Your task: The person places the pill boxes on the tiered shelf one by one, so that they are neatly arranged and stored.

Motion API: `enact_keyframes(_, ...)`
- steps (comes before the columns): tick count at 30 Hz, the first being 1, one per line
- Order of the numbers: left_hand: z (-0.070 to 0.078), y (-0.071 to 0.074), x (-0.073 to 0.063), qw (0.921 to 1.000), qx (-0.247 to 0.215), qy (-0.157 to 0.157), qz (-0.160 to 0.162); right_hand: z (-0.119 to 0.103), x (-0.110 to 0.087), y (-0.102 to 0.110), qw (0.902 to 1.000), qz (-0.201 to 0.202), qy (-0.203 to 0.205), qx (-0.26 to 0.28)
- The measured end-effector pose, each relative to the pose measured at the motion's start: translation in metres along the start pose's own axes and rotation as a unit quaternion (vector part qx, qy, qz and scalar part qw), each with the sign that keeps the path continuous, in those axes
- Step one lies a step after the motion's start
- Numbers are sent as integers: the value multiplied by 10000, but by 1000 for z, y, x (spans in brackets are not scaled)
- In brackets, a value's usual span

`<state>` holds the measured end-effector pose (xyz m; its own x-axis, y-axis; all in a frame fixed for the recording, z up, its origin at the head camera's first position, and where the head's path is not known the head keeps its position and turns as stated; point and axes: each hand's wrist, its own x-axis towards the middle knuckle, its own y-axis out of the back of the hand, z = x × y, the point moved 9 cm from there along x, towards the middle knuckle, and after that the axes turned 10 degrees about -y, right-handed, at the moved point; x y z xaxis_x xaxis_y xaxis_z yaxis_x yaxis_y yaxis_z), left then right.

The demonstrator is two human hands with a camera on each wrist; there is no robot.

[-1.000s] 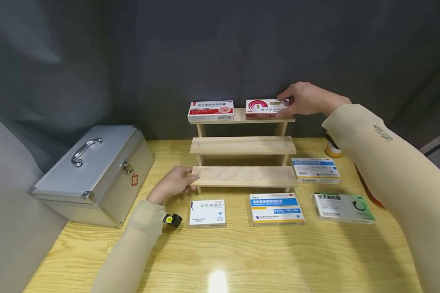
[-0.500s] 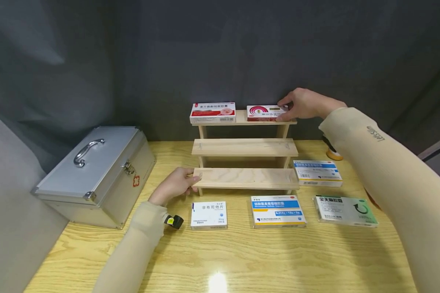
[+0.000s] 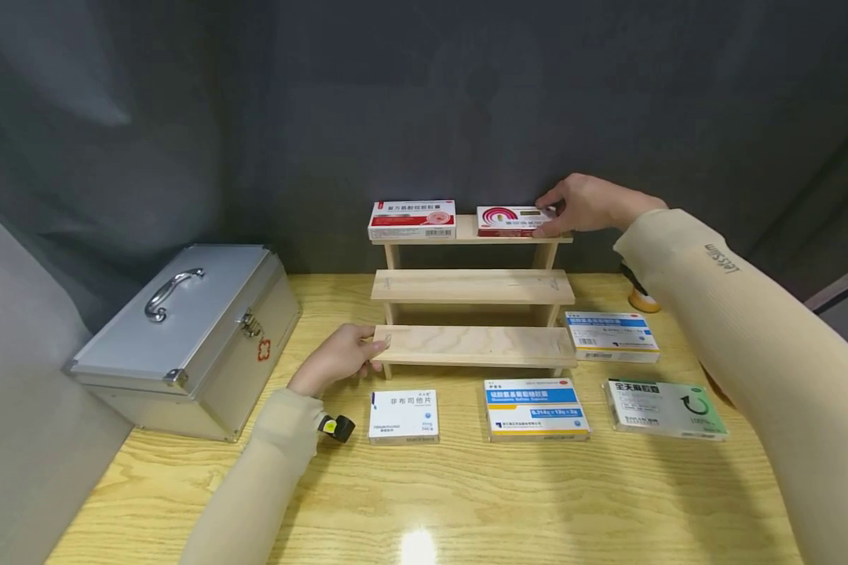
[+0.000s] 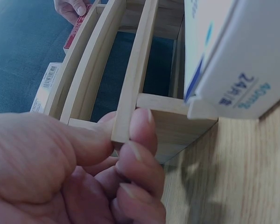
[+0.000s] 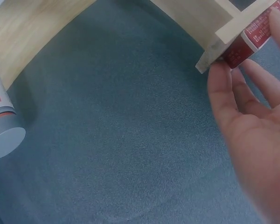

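Note:
A three-tier wooden display shelf (image 3: 473, 288) stands on the table. My left hand (image 3: 337, 358) pinches the left end of its lowest board between thumb and fingers, clearly seen in the left wrist view. On the right end of the top board lies a red-and-white medicine box (image 3: 503, 222). My right hand (image 3: 593, 205) grips that box by its right end; in the right wrist view its fingers reach round the box's dark red side (image 5: 245, 49). Another red-and-white medicine box (image 3: 413, 220) lies on the top board's left end.
In front of the shelf lie a white box (image 3: 403, 417) and a blue-and-white box (image 3: 536, 410). A second blue-and-white box (image 3: 612, 337) and a green-and-white box (image 3: 667, 408) lie right. A silver first-aid case (image 3: 184, 345) stands left. A capped bottle (image 5: 4, 121) is behind my right arm.
The head view has shifted slightly, so the scene sits a little lower. My right hand and its box have come down slightly against the top board. My left hand keeps its hold.

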<state>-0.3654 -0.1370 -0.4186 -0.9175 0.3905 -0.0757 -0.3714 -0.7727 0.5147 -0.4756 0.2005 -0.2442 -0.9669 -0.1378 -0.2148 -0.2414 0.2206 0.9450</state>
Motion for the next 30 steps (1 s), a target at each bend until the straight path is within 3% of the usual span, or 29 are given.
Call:
enact_keyframes(10, 1, -2, 9, 10000, -35, -41, -39, 7, -19, 15, 9998, 149, 49, -112)
enact_keyframes(14, 1, -1, 13, 10000, -4, -49, -57, 2, -46, 22, 9978, 537, 319, -219)
enact_keyframes(17, 0, 0, 16, 10000, 25, -8, -69, -8, -77, 21, 9928, 1006, 623, -195)
enact_keyframes(24, -1, 8, 21, 9999, 89, 39, -31, -22, -146, -13, 9815, 1583, 1053, 206)
enact_keyframes(30, -3, 16, 20, 9999, 120, 71, -43, -22, -165, -59, 9801, 1301, 1385, 570)
